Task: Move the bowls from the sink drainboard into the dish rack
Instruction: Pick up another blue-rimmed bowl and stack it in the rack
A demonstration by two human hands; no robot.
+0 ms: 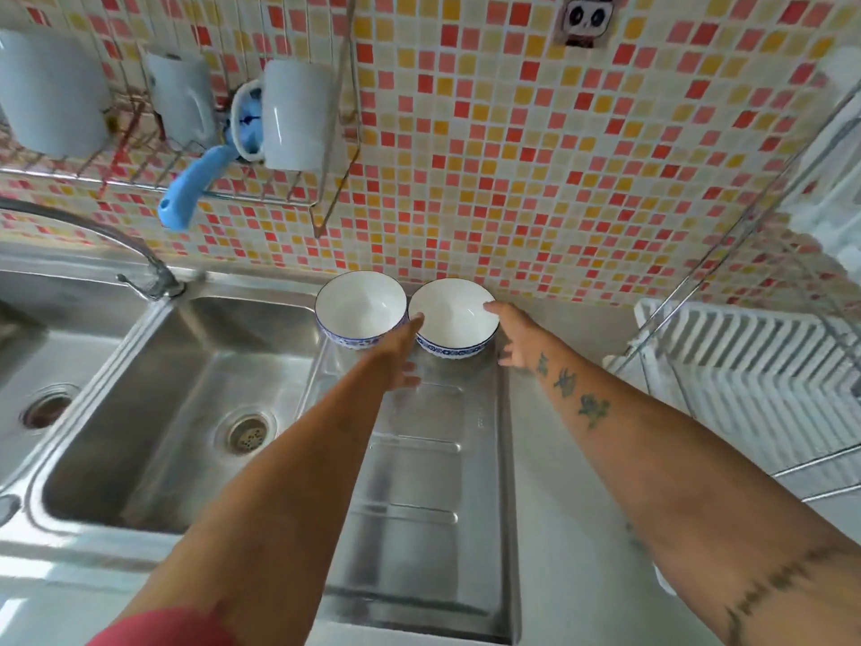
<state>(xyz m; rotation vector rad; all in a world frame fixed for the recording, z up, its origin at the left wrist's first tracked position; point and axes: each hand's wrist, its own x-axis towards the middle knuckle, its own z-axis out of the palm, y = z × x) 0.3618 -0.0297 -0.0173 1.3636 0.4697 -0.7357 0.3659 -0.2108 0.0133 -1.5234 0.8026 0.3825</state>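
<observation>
Both hands reach to one bowl: left hand (401, 354) fingers spread, fingertip touching near-left rim of right white porcelain bowl with blue patterned band (454, 319); right hand (515, 333) fingers spread, fingertip on its right rim, neither closed on it. Second matching white bowl with blue band (358, 307) just beside, rims touching. Both upright at far edge of ribbed stainless steel drainboard (433, 482), against tiled wall. White slatted plastic dish rack (745, 356) at worktop's right edge, well apart
</observation>
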